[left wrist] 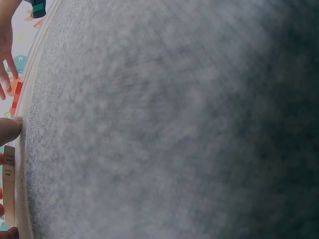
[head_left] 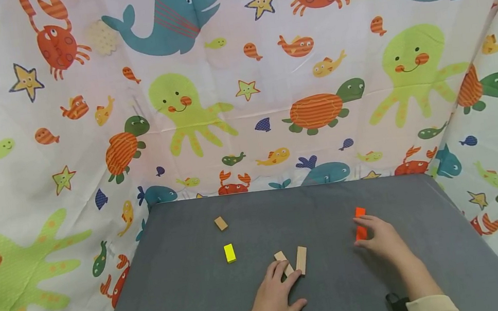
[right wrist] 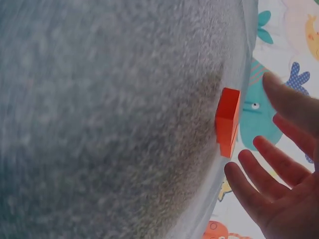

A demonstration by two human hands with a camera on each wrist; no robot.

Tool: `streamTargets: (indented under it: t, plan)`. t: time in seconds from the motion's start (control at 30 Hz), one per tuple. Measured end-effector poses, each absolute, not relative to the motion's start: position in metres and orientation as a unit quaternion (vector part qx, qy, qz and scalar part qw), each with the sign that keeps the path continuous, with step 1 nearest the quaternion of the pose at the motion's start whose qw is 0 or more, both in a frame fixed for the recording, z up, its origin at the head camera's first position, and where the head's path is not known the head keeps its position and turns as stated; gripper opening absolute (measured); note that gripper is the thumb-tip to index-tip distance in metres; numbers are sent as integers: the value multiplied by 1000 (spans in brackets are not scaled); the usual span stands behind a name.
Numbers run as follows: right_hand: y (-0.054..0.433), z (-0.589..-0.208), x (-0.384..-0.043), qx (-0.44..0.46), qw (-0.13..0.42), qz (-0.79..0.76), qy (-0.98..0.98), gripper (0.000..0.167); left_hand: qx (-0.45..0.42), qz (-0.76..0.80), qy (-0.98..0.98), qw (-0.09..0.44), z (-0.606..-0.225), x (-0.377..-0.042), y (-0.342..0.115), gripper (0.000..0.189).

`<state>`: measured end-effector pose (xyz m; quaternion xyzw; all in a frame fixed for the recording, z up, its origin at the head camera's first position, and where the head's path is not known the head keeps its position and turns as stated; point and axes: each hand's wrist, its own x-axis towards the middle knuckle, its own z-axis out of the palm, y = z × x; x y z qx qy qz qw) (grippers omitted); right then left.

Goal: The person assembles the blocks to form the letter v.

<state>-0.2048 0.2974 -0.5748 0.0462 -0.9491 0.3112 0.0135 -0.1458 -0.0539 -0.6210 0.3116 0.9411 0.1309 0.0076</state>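
My left hand (head_left: 271, 300) rests low over the table, fingers spread, its fingertips on or beside a plain wooden block (head_left: 279, 256). A second wooden block (head_left: 302, 260) lies just right of those fingers. In the left wrist view, a wooden block (left wrist: 9, 194) with dark marks shows between fingertips at the edge. My right hand (head_left: 385, 242) hovers by two red-orange blocks, one farther (head_left: 360, 211) and one nearer (head_left: 361, 234). The right wrist view shows its fingers loosely extended, apart from a red-orange block (right wrist: 228, 117).
On the grey table (head_left: 192, 297), a yellow block (head_left: 230, 253) and a small tan block (head_left: 221, 223) lie to the left. Behind stands a sea-animal curtain (head_left: 247, 140). A dark strap (head_left: 397, 303) sits at the right wrist.
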Motion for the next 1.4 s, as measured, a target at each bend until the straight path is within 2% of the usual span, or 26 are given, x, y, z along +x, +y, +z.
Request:
streamTargets:
  t: [0.37,0.87,1.1,1.4]
  plan:
    - [302,-578,-207,9,-31,308,-951,72,309,127,942,11,-619,-145,-54,65]
    - [300,-586,-211,-16,-61,289,-955,67,306,134,942,10,-620,-145,-54,64]
    - [298,-586,-212,-7,-51,272,-961,61,306,132,943,5,-619,-145,-54,64]
    - [294,-580,-211,4,-33,284,-958,65,304,136,943,17,-621,-147,-54,64]
